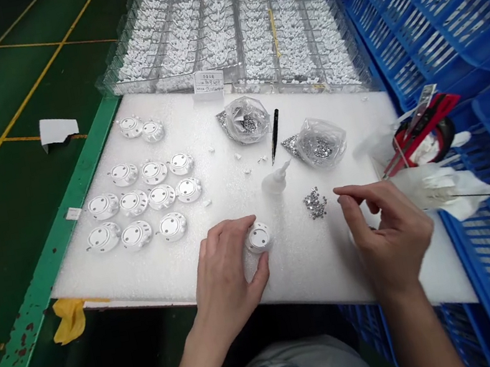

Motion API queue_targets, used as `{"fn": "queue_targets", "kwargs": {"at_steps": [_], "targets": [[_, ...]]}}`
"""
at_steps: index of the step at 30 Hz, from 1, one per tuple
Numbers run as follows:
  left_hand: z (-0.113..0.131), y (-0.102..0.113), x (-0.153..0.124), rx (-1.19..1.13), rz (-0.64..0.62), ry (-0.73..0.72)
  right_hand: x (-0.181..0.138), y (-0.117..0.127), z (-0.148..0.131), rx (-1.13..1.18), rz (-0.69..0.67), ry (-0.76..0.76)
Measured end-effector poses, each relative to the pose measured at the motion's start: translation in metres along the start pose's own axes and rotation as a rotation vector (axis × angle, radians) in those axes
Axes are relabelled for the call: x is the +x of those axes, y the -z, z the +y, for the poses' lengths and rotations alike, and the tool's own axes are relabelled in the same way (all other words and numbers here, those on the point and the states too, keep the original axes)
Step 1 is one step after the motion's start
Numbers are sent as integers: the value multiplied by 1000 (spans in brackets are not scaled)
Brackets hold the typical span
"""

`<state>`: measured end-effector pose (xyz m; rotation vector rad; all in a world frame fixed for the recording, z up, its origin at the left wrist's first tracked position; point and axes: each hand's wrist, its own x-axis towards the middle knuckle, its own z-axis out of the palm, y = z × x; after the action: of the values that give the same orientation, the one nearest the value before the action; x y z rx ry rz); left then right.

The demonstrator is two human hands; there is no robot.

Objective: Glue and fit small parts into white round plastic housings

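My left hand [229,268] grips a small round white piece [258,238] with two dark dots on its face, thumb and fingers around its sides, at the front of the white foam board [306,261]. Off to the right, my right hand [383,225] is pinched at thumb and forefinger; a tiny dark bit shows at the tips, too small to name. Between the hands lies a little pile of shiny silver pieces [315,203]. Behind it stands a white squeeze bottle [275,180] with a thin nozzle.
Several similar white pieces [162,196] sit in rows on the left. Two bags of silver bits [247,121] flank black tweezers [275,136]. Clear trays [242,32] of small white parts line the back. Blue crates [443,15], red-handled cutter [429,125] and tape are at right.
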<state>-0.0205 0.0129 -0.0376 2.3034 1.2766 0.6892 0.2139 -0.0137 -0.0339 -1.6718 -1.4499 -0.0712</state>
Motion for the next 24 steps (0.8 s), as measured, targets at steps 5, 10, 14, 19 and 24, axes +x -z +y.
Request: {"fn": "queue_targets", "kwargs": {"at_steps": [5, 10, 14, 19, 24], "targets": [[-1, 0, 0, 20, 17, -1, -4, 0, 2, 51, 72, -27], [-6, -6, 1, 16, 64, -34, -8, -2, 6, 88, 165, -102], [-10, -2, -3, -79, 91, -102, -9, 0, 6, 93, 173, -111], [-9, 3, -7, -193, 87, -108, -10, 2, -1, 54, 134, -43], [-8, -2, -6, -160, 145, -108, -9, 2, -4, 6, 80, 15]]}}
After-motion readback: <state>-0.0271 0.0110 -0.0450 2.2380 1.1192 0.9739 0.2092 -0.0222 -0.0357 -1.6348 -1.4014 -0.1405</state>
